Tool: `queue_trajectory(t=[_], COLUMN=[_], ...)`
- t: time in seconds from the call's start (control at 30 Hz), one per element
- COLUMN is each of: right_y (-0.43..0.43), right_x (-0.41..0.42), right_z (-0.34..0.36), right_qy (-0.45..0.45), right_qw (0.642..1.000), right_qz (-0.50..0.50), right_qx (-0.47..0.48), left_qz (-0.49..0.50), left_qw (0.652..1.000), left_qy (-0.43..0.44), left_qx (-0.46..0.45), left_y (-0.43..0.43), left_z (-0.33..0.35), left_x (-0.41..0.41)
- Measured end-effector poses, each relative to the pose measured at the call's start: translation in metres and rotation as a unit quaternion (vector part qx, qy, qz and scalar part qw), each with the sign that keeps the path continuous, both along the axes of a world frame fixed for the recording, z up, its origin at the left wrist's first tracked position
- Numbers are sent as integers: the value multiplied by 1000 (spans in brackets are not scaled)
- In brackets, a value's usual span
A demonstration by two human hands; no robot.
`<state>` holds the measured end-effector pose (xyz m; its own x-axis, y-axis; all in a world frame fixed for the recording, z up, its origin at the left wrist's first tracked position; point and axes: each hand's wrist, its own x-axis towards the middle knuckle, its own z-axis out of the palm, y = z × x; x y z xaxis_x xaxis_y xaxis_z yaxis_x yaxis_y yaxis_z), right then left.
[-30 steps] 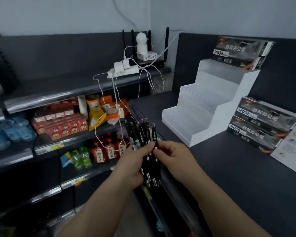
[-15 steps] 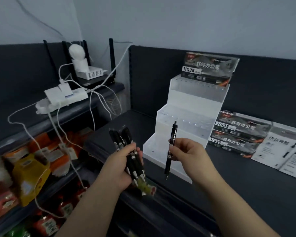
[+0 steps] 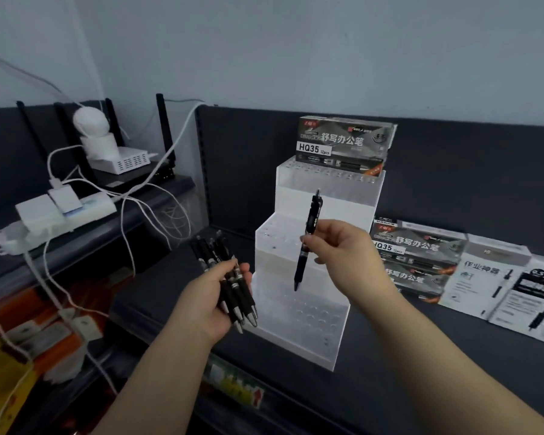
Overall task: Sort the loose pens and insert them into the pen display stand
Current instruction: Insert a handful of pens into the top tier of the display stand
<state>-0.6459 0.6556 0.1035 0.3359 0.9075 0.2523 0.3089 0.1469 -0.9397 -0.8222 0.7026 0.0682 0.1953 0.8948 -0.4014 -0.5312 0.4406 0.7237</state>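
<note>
Since half a second ago, the right hand has carried its single pen up and further in front of the stand, and the left hand has come in close to the stand's lower left corner.

A dark shelf bears everything on the right side. On it stands the white stepped pen stand, its steps dotted with rows of small holes. A grey pen box marked HQ35 lies on the top step. Two more such boxes are stacked just right of the stand, with printed sheets beside them. To the left, on a higher ledge, sit a white power strip with trailing cables and a router with black antennas.

The left hand is curled round a bundle of black pens, tips pointing down and to the right, held near the lowest step. The right hand pinches the single black pen at its middle between thumb and fingertips. That pen is nearly upright, tip down, in the air before the middle steps; whether it touches the stand I cannot tell.
</note>
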Motion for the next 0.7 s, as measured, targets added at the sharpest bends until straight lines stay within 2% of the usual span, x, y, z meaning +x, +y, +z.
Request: queue_trajectory(t=[0.2,0.4,0.7], right_y=[30,76,125], right_x=[-5,-22,-37], right_z=[25,30,11], right_qy=[-8,-30,-117], right_qw=[997,986,966], right_qz=[-60,-139,-225], right_qx=[56,90,55], left_qz=[-49,-80,-151], left_qw=[999,994,984], left_qy=[-4,40,33], left_qx=[20,68,89], left_y=[33,72,113], left_z=[4,8,-3], left_x=[2,-11,-28])
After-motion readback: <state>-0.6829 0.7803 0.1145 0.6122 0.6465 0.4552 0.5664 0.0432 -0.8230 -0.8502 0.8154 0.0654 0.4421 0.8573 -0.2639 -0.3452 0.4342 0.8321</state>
